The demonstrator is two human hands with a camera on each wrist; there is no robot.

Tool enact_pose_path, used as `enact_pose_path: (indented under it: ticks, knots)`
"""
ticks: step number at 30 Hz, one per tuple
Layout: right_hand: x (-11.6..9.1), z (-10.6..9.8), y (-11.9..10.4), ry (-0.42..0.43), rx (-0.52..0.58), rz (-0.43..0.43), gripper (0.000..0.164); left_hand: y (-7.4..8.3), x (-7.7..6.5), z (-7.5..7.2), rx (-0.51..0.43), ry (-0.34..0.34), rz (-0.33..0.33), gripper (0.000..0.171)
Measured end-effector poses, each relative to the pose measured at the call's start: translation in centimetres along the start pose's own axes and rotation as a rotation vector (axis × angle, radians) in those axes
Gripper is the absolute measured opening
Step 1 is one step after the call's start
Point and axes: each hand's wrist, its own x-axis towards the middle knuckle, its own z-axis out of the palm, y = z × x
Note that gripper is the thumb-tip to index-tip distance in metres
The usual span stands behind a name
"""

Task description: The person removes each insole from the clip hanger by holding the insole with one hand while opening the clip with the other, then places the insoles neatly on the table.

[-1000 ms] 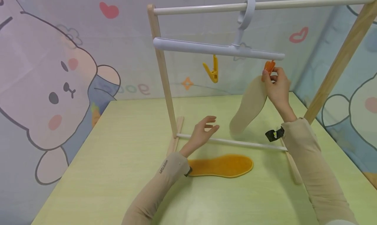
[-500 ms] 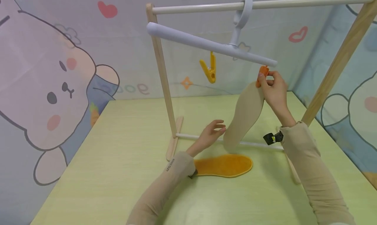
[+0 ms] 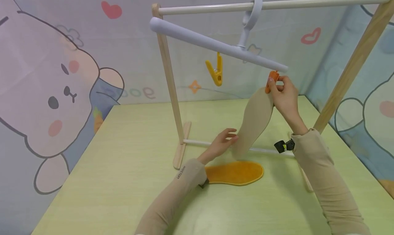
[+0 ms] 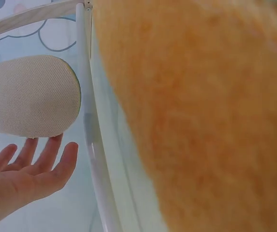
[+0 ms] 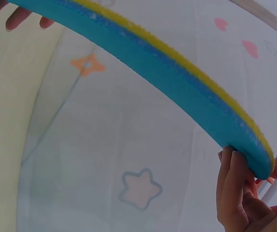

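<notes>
In the head view a pale beige insole hangs at a slant below the right end of the white hanger. My right hand pinches the orange clothespin at the insole's top edge. From the right wrist view, the insole's edge shows blue with a yellow rim, and fingers and thumb meet at its end. My left hand has loosely spread fingers, their tips right at the insole's lower edge, as the left wrist view also shows. A yellow clothespin hangs from the hanger's middle.
An orange fuzzy insole lies on the light green table, partly behind the left sleeve. The hanger hooks over the top bar of a wooden rack, whose lower bar runs behind the left hand. A printed cloth stands behind.
The right hand has come down and left with the clothespin and insole, tilting the hanger's right end lower. The left hand has moved right, up to the insole's lower edge.
</notes>
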Motion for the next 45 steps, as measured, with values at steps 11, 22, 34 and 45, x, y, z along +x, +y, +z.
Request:
enact_pose_path:
  ticks: [11,22,34,45]
  knots:
    - [0.0,-0.1,0.0,0.056,-0.037,-0.02,0.043,2.8,-2.1,-0.9,0.058,-0.023,0.075,0.032]
    - [0.3,0.2,0.5,0.143,-0.014,-0.021,0.036,0.4,-1.0,-0.9,0.081,-0.052,0.074,0.03]
    - [0.4,0.8,0.6,0.203,0.004,-0.02,0.032,2.5,-2.4,-1.3,0.074,-0.051,0.048,0.028]
    - [0.4,1.1,0.7,0.243,0.034,-0.06,0.029,3.8,-3.7,-1.9,0.071,-0.072,0.048,0.028]
